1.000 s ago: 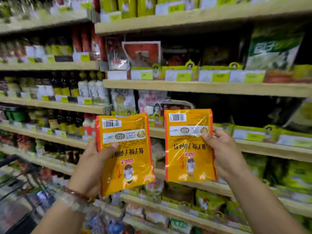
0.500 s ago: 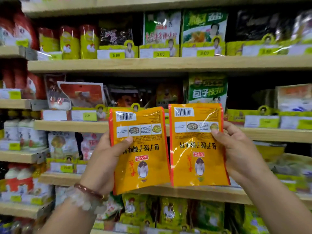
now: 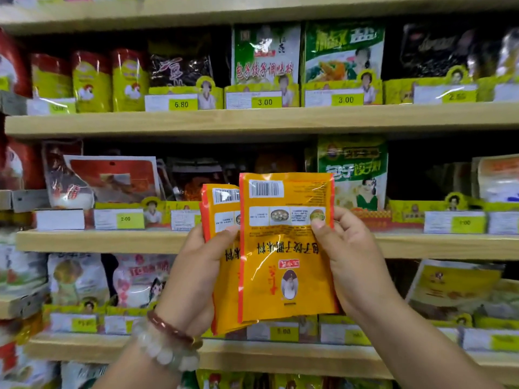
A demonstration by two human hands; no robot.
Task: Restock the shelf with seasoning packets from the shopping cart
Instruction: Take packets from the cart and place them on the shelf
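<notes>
Two packets, two hands

I hold two orange seasoning packets, the front one (image 3: 286, 248) and the back one (image 3: 222, 220). I see four wooden shelf boards (image 3: 196, 119). My left wrist wears two bead bracelets (image 3: 168, 341).

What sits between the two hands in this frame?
In the head view, two overlapping orange seasoning packets: left hand pinches the rear one, right hand the front one.

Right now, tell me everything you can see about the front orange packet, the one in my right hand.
The front orange packet is a flat, glossy plastic pouch with red side edges, held upside down facing the camera. A white barcode label sits at its top left, a strip of small food pictures below, then inverted red characters and a portrait logo. The right hand pinches its right edge; it overlaps the rear packet.
</notes>
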